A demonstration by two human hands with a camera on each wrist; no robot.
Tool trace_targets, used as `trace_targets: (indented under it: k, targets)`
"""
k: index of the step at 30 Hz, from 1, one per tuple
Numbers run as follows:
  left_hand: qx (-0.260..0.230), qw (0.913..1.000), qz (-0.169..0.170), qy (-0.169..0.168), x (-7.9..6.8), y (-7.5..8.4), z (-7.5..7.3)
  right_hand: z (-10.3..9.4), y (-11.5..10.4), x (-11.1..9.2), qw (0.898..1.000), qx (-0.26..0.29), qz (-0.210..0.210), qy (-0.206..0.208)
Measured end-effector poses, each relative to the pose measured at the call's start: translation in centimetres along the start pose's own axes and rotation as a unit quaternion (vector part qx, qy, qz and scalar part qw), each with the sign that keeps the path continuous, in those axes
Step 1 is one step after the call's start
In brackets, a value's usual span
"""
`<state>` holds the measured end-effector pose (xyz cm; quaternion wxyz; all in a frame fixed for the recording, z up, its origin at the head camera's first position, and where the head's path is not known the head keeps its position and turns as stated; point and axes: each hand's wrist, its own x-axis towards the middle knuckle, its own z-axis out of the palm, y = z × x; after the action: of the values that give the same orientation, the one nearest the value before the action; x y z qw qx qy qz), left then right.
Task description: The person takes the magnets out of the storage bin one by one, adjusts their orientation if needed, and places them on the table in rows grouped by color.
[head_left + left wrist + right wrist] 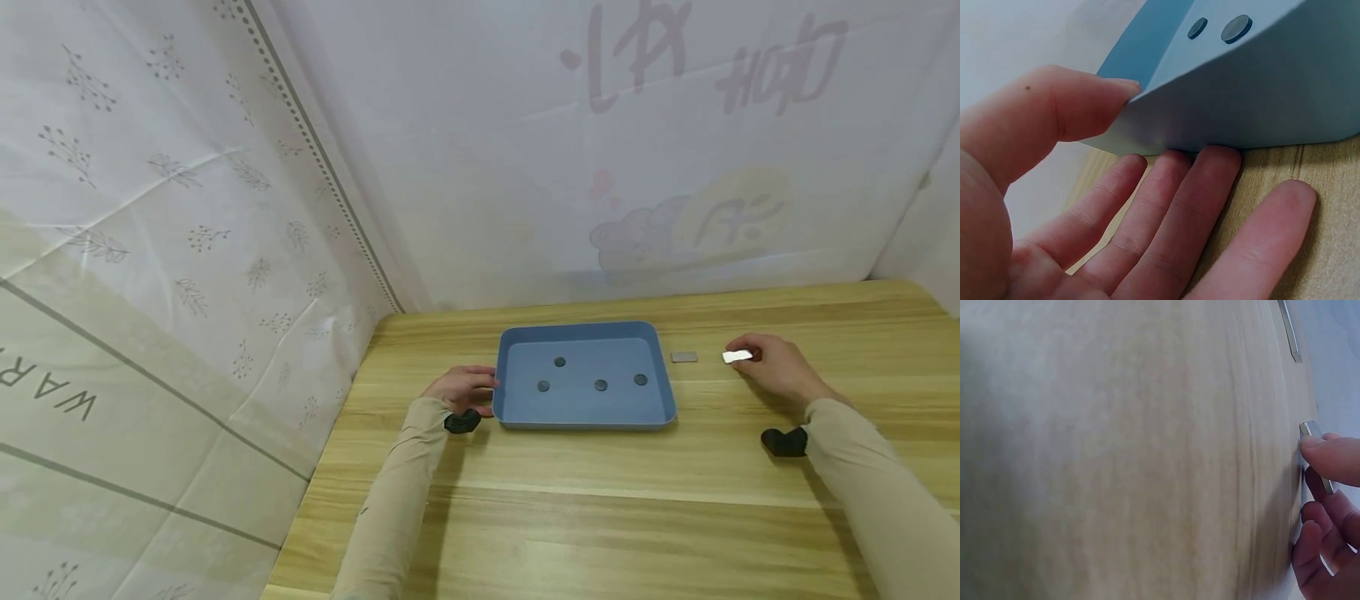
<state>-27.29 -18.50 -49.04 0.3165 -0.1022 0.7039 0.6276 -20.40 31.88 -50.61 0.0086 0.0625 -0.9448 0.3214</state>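
A blue rectangular tray (585,421) lies on the wooden table, with several small dark grey discs (601,385) spread over its floor. My left hand (465,388) is at the tray's left end. In the left wrist view its thumb (1094,103) touches the rim, and its extended fingers (1175,219) reach the foot of the outer wall. To the right of the tray, my right hand (780,367) pinches a small flat metal bar (737,356) between thumb and fingers, just above the tabletop. A similar grey bar (684,357) lies flat between the tray and that hand.
The light wooden table (600,517) carries everything. A pale printed cloth (480,208) hangs behind its far edge, and another patterned cloth (187,250) hangs along the left side. Black wrist-worn devices (784,442) sit on both wrists.
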Motion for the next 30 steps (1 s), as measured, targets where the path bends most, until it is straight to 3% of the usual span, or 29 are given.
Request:
trace_targets:
  k: [30]
  targets:
    - [0.001,1.0000,0.004,-0.005,-0.47,0.17,0.19,0.42,0.28,0.55,0.999,-0.003,-0.037,0.033]
